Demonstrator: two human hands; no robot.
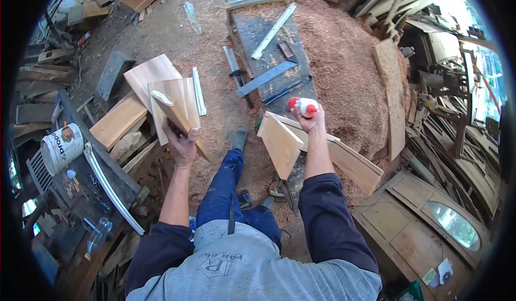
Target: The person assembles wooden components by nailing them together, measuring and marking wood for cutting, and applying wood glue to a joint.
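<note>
My left hand (183, 149) is closed round a narrow wooden board (181, 117), held tilted, with a white smear on its far end. Just behind it lie wider, light-brown boards (153, 75). In my right hand (313, 124) is a white glue bottle (307, 106) with red ends, tipped sideways. Below that hand, a wooden assembly (283, 146) of boards set at an angle rests on the low bench (250, 30); its long board runs off to the right, and my right forearm hides part of it.
On the bench lie a carpenter's square (267, 77) and a pale strip (274, 31). A clamp (234, 70) leans at its side. Sawdust (344, 81) heaps on the right, near a panelled door (414, 220). At left, a white bucket (63, 148) and clear bottle (98, 239) stand among scrap wood.
</note>
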